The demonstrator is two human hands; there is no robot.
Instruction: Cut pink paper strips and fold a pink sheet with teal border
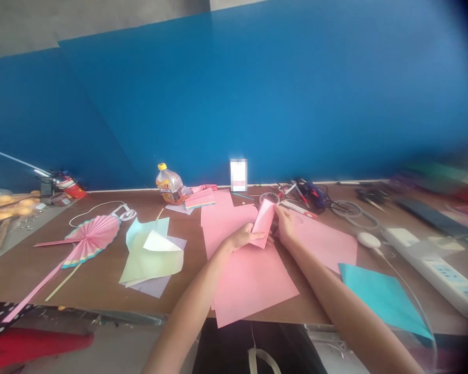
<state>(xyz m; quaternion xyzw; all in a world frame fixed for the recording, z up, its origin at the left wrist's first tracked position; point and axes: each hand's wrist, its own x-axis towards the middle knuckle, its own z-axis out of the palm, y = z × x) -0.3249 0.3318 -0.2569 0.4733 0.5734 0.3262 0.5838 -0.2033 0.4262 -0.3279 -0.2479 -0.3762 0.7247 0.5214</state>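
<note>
A folded strip of pink paper (263, 221) is held up over the middle of the table, tilted to the right. Around its lower left edge my left hand (245, 237) is closed. At its upper right side my right hand (284, 222) grips the edge, with some fingers hidden behind the paper. Beneath both hands lie large pink sheets (253, 285), and another pink sheet (323, 239) spreads to the right. A pink pleated paper fan (92, 236) with blue and yellow edging rests at the left.
Pale green paper (152, 259) lies left of the pink sheets, a turquoise sheet (382, 298) right. A tilted bottle (170, 184) with a yellow cap stands behind, near the blue wall panel (257, 93). A white power strip (437, 270) and cables occupy the right side.
</note>
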